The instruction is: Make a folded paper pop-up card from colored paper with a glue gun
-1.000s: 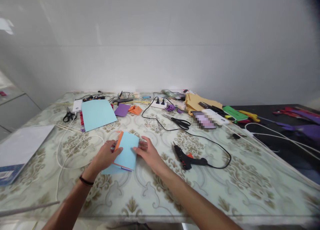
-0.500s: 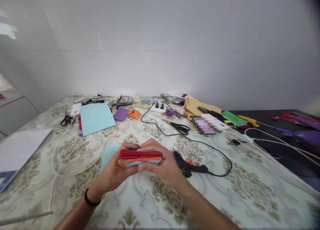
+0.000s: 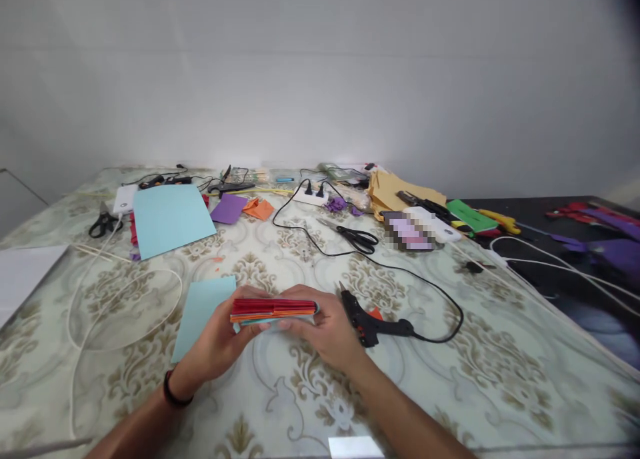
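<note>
A thick stack of folded paper (image 3: 273, 308), red on top with orange and light blue below, is held edge-on above the table's near middle. My left hand (image 3: 220, 339) grips its left end, thumb underneath at the near side. Around the right end are the fingers of my right hand (image 3: 330, 326), its thumb also along the lower near edge. A light blue sheet (image 3: 197, 316) lies under and left of my left hand. Just right of my right hand rests a black glue gun (image 3: 373, 320), with an orange scrap beside it.
Black-handled scissors (image 3: 356, 238) and a power strip (image 3: 311, 196) lie beyond the hands. A large light blue sheet (image 3: 173, 219) is at back left, a phone (image 3: 409, 231) at back right. Cables loop across both sides.
The view has tilted down and shifted a little. The paper stack stays in both hands, its layers now pressed flatter, and more of the near light blue sheet shows.
</note>
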